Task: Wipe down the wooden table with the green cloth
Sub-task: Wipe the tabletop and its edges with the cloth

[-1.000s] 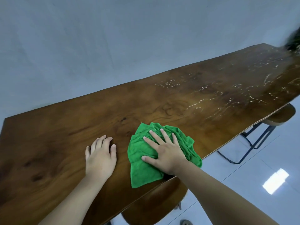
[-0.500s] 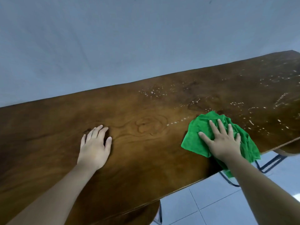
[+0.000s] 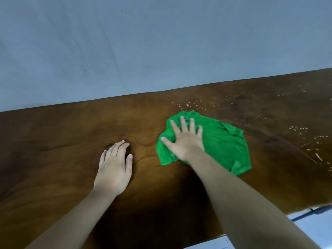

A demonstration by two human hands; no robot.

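- Two hands lie flat on the surface: my left hand rests open with nothing under it, I judge as a brace while I lean.
- My right hand presses the green cloth down with spread fingers, palm open, not clutching.
- Beyond the cloth, pale specks dot the dark wood, more to the right.
- Farthest is a plain grey wall.

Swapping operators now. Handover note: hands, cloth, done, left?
Left hand: flat on the wooden table, bracing, holds nothing.
Right hand: fingers spread, pressing the green cloth onto the table, mid-width, toward the far edge.
Done: surface around the left hand shows no specks.
Left: white specks just beyond the cloth, and more specks to its right.
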